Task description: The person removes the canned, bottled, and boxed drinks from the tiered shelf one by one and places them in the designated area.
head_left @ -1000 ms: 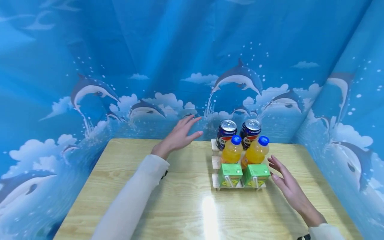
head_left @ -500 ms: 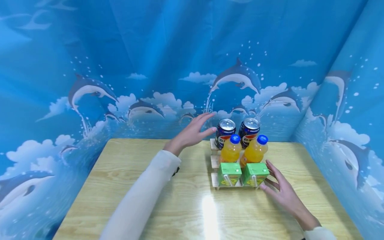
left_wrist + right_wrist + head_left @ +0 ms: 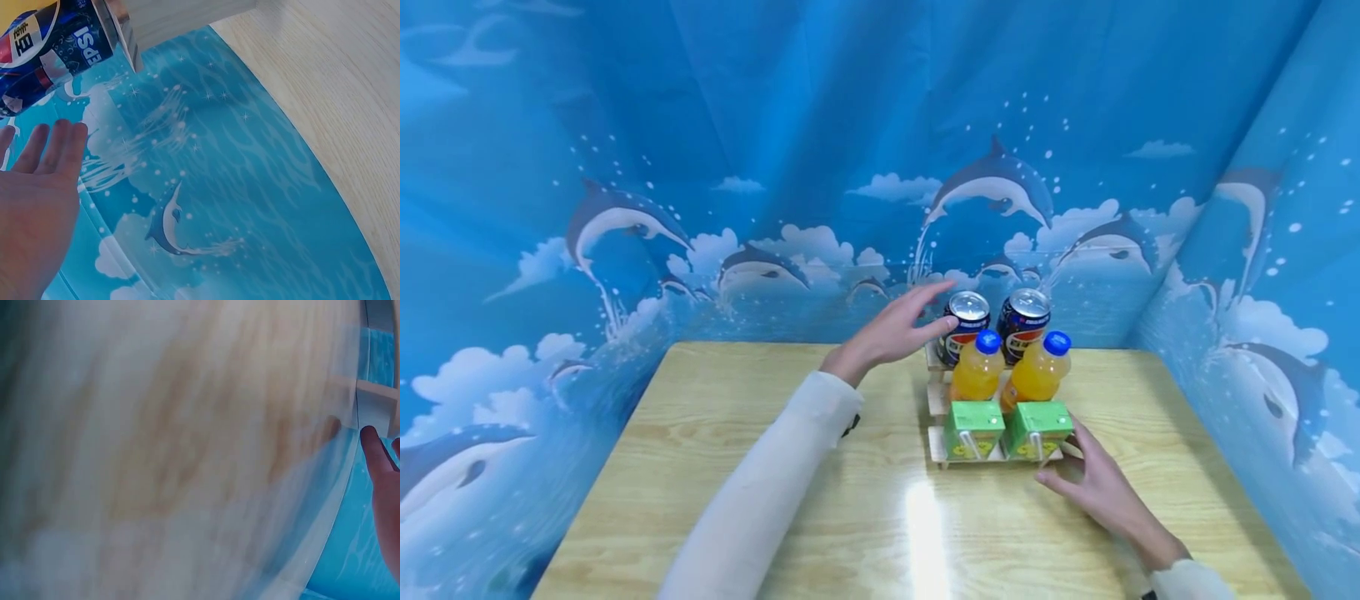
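Observation:
A small three-step wooden rack holds two dark blue Pepsi cans at the back, two orange drink bottles in the middle and two green juice boxes in front. My left hand reaches beside the left can, thumb in front of it. In the left wrist view the fingers of that hand are extended, with a gap below the can. My right hand is at the rack's front right corner, next to the right juice box. Its thumb sits low in front; its other fingertips are partly hidden behind the box.
The rack stands on a light wooden table, right of its middle. A blue curtain with dolphins hangs close behind the table and along its sides. The bottles have blue caps.
My left hand has moved right to the left can. The right hand has come left and slightly down to the rack's front right corner. The rack and drinks stay put.

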`<control>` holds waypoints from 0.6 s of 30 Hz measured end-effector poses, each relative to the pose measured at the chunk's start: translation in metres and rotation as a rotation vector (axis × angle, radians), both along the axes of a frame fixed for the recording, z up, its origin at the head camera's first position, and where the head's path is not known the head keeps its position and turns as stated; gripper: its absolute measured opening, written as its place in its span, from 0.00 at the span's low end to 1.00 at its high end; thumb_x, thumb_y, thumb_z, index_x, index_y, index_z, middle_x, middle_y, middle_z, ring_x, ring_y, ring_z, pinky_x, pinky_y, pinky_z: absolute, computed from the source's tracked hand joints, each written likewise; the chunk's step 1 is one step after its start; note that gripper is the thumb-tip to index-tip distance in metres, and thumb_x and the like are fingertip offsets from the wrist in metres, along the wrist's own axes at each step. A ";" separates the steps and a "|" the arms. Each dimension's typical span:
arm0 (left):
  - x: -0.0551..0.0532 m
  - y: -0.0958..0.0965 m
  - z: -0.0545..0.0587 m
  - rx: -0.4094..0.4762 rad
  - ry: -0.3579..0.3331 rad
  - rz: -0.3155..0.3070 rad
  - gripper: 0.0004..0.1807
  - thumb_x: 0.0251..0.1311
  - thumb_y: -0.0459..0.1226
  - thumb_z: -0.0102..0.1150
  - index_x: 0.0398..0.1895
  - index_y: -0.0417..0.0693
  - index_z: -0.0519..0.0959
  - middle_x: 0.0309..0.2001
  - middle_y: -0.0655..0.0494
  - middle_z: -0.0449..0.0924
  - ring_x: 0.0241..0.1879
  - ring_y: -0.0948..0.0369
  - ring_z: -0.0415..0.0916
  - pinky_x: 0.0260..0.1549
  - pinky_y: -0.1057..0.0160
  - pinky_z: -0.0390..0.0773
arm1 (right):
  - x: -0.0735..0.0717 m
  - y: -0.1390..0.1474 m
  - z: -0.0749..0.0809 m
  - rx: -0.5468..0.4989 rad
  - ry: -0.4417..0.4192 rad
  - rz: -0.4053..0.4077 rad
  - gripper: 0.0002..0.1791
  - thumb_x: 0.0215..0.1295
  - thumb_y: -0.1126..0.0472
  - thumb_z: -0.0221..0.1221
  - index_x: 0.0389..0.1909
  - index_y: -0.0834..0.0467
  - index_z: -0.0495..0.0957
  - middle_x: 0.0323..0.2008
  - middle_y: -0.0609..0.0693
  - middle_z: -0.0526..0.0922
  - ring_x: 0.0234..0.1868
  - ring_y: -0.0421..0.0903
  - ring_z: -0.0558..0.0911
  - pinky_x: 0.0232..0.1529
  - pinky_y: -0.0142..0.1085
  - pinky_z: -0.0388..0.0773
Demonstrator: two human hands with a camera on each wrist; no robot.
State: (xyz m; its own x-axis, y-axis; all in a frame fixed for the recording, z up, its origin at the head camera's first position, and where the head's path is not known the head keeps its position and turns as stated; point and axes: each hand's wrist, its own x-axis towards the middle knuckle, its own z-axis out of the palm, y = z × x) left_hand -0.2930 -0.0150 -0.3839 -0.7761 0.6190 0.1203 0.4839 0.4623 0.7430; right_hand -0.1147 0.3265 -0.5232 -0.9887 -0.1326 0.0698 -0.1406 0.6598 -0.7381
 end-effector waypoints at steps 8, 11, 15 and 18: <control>0.003 0.010 -0.001 0.012 -0.032 -0.032 0.39 0.80 0.58 0.58 0.88 0.70 0.56 0.88 0.61 0.54 0.86 0.52 0.56 0.81 0.39 0.66 | -0.002 -0.005 -0.005 0.059 0.037 -0.019 0.52 0.65 0.52 0.78 0.81 0.67 0.61 0.73 0.68 0.75 0.69 0.67 0.79 0.66 0.55 0.84; 0.003 0.013 -0.001 0.024 -0.043 -0.031 0.40 0.79 0.57 0.61 0.88 0.69 0.57 0.88 0.61 0.55 0.85 0.52 0.57 0.79 0.41 0.70 | -0.003 -0.004 -0.005 0.088 0.059 -0.038 0.52 0.65 0.51 0.78 0.80 0.66 0.62 0.73 0.68 0.75 0.68 0.68 0.80 0.66 0.62 0.81; 0.004 0.016 0.000 0.027 -0.039 -0.020 0.41 0.77 0.57 0.64 0.88 0.69 0.58 0.87 0.61 0.57 0.85 0.52 0.58 0.79 0.39 0.69 | -0.002 0.000 -0.005 0.112 0.100 -0.031 0.49 0.65 0.52 0.79 0.79 0.66 0.64 0.72 0.69 0.75 0.67 0.71 0.81 0.64 0.62 0.81; 0.004 0.016 -0.001 0.035 -0.035 -0.009 0.42 0.75 0.56 0.66 0.87 0.68 0.59 0.87 0.60 0.58 0.85 0.50 0.58 0.79 0.37 0.69 | -0.001 0.005 -0.005 0.155 0.133 -0.013 0.47 0.65 0.54 0.78 0.77 0.65 0.66 0.71 0.69 0.76 0.66 0.70 0.82 0.64 0.62 0.81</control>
State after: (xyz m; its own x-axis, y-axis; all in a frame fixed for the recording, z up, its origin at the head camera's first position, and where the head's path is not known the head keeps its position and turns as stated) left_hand -0.2894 0.0011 -0.3845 -0.7746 0.6221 0.1143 0.4611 0.4317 0.7753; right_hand -0.1153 0.3311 -0.5284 -0.9738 -0.1396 0.1795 -0.2211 0.7666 -0.6029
